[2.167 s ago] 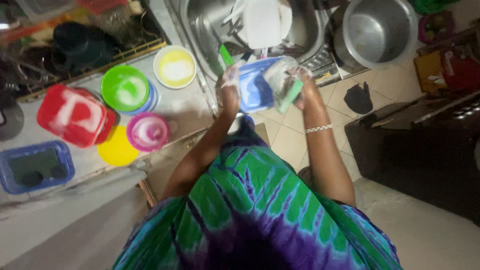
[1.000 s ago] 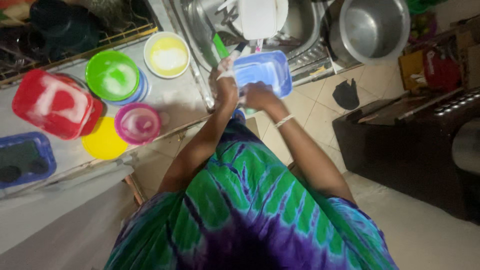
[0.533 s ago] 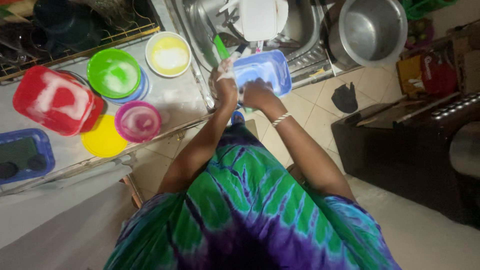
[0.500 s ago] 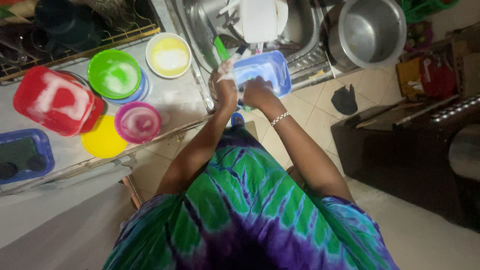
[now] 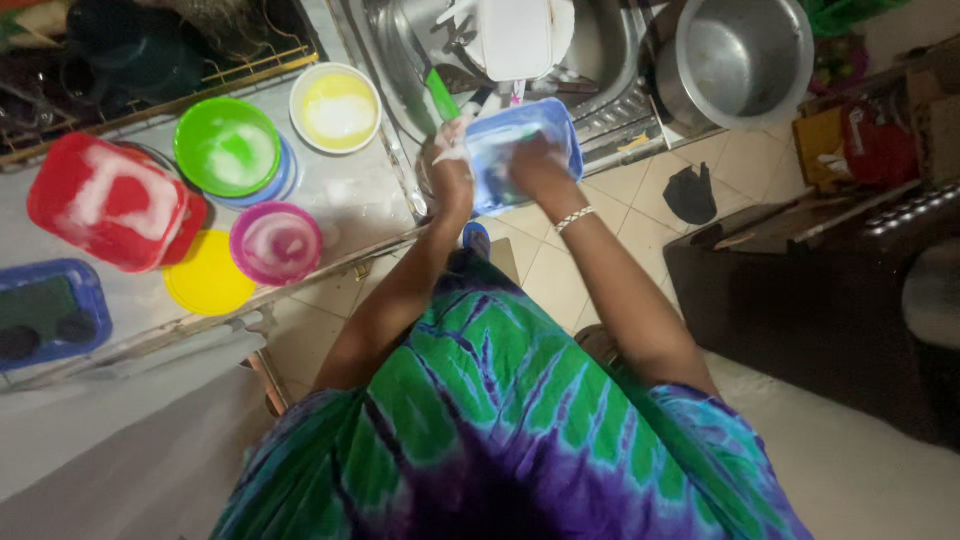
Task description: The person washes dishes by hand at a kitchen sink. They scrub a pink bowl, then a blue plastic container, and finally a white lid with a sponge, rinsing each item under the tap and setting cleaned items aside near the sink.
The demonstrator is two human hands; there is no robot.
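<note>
I stand at a steel sink [image 5: 392,62], looking down over my green and purple dress. My left hand [image 5: 452,172], white with suds, grips the near left rim of a blue rectangular plastic container [image 5: 566,128] held over the sink's front edge. My right hand [image 5: 537,163], with a beaded bracelet at the wrist, is pressed inside the container. The green sponge it held earlier is hidden under its fingers. A green-handled utensil [image 5: 439,94] leans in the sink just beyond my left hand.
On the wet counter to the left lie soapy dishes: a yellow bowl [image 5: 336,106], green bowl [image 5: 228,149], red container [image 5: 105,205], pink bowl [image 5: 275,243], yellow lid [image 5: 205,287] and blue tub [image 5: 50,315]. A white container [image 5: 515,35] sits in the sink, a steel pot [image 5: 745,55] to its right, and a dark cabinet [image 5: 820,270] on the right.
My right hand, outside the container with the sponge showing, dropped to its near edge and now is inside it, farther from me. The container has tilted slightly.
</note>
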